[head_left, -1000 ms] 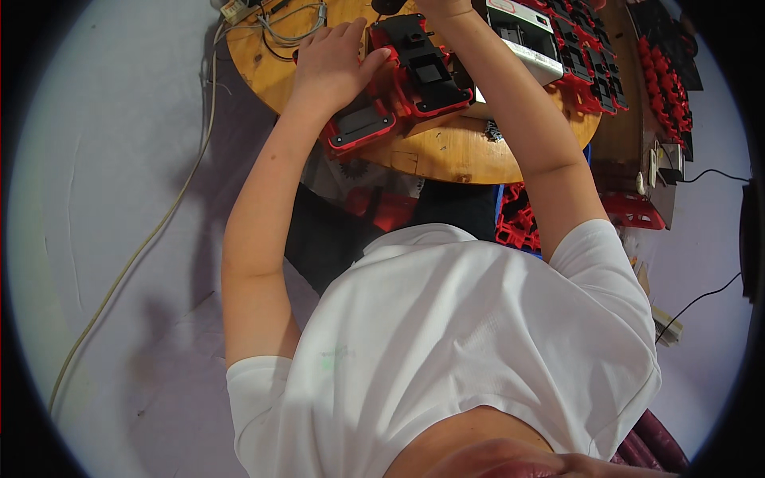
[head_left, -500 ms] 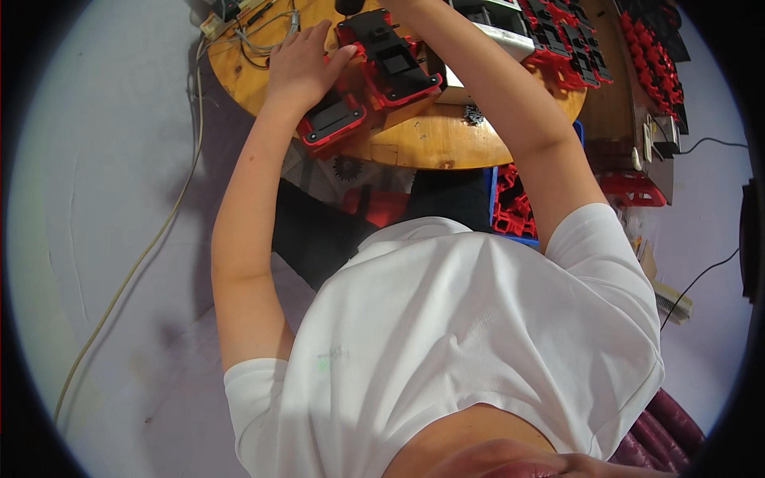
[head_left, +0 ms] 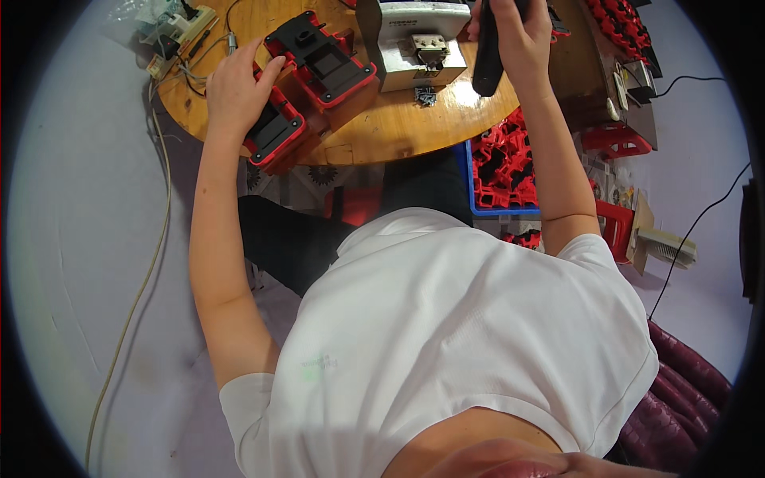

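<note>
Two red-rimmed black plastic housings (head_left: 327, 65) lie side by side in brown holders on the round wooden table, at its left. My left hand (head_left: 241, 92) rests on the left housing (head_left: 276, 131), its fingers stretched out and its thumb apart, covering the far part. At the right, above the table edge, my right hand (head_left: 522, 40) is wrapped round a black electric screwdriver (head_left: 488, 60); its upper end leaves the picture. Between the hands stands a metal screw feeder (head_left: 398, 40), with a small pile of screws (head_left: 425, 96) before it.
Under the table's right side is a blue crate (head_left: 502, 212) full of red and black parts. Power strips and cables (head_left: 187, 36) crowd the far left. More red parts (head_left: 621, 28) and a red stool (head_left: 617, 142) are at the right.
My right hand has come down and right into view, bringing the screwdriver away from the housings. My left hand stays on the left housing. The whole view has shifted, uncovering the screw feeder.
</note>
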The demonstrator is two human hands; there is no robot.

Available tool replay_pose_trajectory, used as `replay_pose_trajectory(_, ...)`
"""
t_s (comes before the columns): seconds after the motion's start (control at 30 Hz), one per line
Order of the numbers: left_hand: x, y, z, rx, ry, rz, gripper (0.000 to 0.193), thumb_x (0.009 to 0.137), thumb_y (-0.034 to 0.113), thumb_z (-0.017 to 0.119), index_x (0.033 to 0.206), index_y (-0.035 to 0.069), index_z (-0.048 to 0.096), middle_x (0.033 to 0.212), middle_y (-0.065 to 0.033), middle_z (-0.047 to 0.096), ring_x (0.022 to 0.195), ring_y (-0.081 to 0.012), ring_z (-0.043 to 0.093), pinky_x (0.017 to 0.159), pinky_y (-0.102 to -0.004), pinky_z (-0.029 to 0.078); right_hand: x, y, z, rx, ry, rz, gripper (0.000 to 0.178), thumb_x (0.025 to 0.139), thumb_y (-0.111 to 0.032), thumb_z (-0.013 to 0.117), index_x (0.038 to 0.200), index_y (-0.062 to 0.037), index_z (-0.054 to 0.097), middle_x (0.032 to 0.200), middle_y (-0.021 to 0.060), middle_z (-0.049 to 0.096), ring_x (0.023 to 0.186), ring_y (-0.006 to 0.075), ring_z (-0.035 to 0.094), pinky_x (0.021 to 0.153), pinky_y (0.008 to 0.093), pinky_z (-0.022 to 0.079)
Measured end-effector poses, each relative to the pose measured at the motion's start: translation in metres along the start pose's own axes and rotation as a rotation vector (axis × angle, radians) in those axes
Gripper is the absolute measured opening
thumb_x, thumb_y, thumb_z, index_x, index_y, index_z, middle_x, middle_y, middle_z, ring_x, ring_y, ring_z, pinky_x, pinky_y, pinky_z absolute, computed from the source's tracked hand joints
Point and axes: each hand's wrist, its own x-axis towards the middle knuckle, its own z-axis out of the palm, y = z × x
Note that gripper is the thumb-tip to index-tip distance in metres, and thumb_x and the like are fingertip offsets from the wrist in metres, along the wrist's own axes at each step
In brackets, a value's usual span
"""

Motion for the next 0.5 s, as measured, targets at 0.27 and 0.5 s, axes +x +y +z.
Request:
replay_pose_trajectory(0.27, -0.001, 0.001, -0.005, -0.012, -0.035, -0.018, 0.054, 0.091, 0.049, 0.06, 0.124, 0.007, 0.063, 0.111, -0.0132, 0.068, 0.103, -0.0328, 0.062, 0.087, -0.0459, 0.046, 0.012, 0.028, 0.035, 0.273, 0.1, -0.569, 0.039, 0.093, -0.019, 0.069, 0.12, -0.0045, 0.045, 0.08, 0.0058, 0.057, 0.061, 0.0124, 0.056, 0.054, 0.0285, 0.048)
replay_pose_trajectory(0.5, 0.0, 0.002, -0.005, -0.006, -0.045, -0.028, 0.052, 0.091, 0.049, 0.061, 0.122, 0.007, 0.064, 0.108, -0.0125, 0.068, 0.101, -0.0321, 0.063, 0.086, -0.0455, 0.047, 0.012, 0.034, 0.042, 0.26, 0.114, -0.543, 0.04, 0.094, -0.025, 0.068, 0.119, -0.0044, 0.045, 0.078, 0.0034, 0.055, 0.061, 0.0114, 0.054, 0.054, 0.0276, 0.047)
